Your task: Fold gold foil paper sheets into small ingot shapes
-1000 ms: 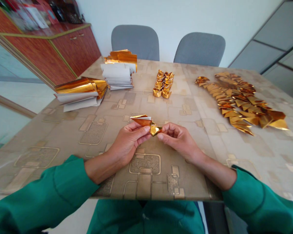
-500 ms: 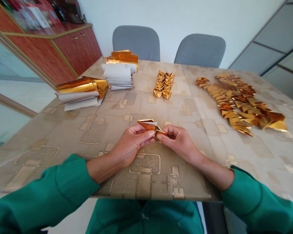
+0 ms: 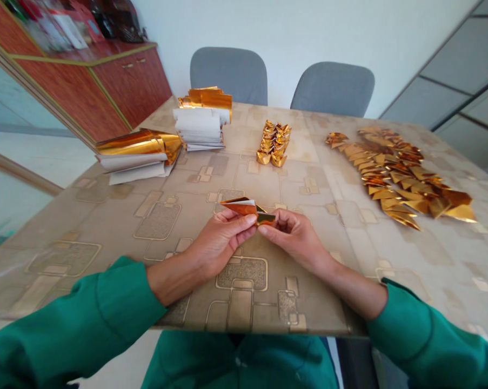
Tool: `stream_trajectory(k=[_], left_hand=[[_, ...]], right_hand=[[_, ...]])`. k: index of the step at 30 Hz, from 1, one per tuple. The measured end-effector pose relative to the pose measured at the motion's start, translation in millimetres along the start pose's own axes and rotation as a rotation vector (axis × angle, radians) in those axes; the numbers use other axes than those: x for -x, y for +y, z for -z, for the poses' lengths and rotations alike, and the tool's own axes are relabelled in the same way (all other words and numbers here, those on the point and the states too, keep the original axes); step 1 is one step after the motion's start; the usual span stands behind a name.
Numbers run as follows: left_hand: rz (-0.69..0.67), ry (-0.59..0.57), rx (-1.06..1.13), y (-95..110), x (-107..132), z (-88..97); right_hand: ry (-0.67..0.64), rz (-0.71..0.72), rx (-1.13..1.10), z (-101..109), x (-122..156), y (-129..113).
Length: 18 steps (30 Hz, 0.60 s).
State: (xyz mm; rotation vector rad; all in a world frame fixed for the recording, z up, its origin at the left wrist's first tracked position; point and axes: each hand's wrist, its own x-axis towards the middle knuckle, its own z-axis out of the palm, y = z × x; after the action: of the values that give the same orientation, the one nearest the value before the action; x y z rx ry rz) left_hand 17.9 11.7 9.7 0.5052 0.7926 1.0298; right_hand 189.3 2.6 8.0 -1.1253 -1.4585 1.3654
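Note:
A small piece of folded gold foil paper (image 3: 244, 208) is pinched between both hands just above the patterned table (image 3: 106, 227). My left hand (image 3: 219, 243) grips its left part with thumb and fingers closed. My right hand (image 3: 296, 237) pinches its right end, fingers curled. Both forearms in green sleeves rest at the table's near edge.
Two stacks of gold and white sheets (image 3: 140, 154) (image 3: 203, 119) lie at the far left. A cluster of folded gold ingots (image 3: 274, 143) sits mid-table. Several flat folded gold triangles (image 3: 398, 175) spread at the right. Two grey chairs (image 3: 227, 75) and a red cabinet (image 3: 118, 86) stand behind.
The hands have drawn closer together on the foil piece, and its right end is folded in tighter. The view has tilted slightly downward.

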Motion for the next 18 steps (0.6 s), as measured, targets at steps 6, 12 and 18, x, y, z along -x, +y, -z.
stream_trajectory(k=[6, 12, 18], left_hand=[[-0.013, -0.009, -0.037, -1.8, 0.5, 0.7], [-0.027, 0.013, -0.017, 1.1, -0.3, -0.1], [-0.008, 0.019, -0.017, -1.4, -0.2, 0.9]], right_hand=[[0.000, 0.037, 0.006, 0.1, -0.4, 2.7], [-0.075, -0.001, 0.016, 3.8, 0.2, -3.9], [-0.095, -0.003, 0.066, 1.6, 0.8, -2.4]])
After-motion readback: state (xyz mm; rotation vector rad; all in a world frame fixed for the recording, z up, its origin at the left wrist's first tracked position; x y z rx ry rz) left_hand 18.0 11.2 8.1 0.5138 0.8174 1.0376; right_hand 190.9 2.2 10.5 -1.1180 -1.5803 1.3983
